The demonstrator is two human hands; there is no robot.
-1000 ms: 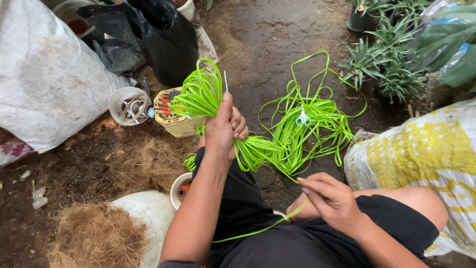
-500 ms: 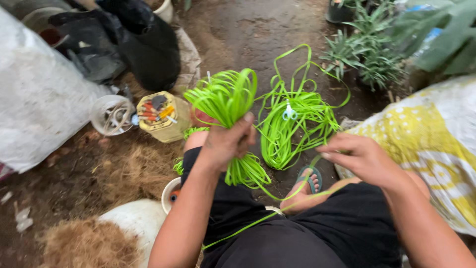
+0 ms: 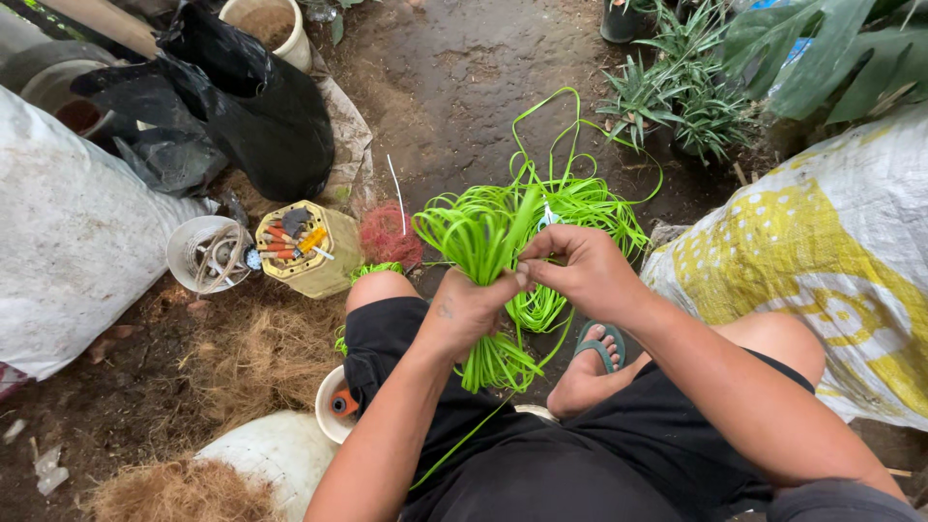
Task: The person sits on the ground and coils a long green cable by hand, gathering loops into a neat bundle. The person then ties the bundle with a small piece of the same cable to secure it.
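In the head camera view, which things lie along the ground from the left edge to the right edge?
White sack → small white pot → yellow container of tools → bundle of green strips → yellow-and-white sack.

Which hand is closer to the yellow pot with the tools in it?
The left hand. It grips the green strips just right of the yellow pot in the picture. The right hand pinches the strips from their far side, further away.

One head camera looks steeply down, close over the lap and ground
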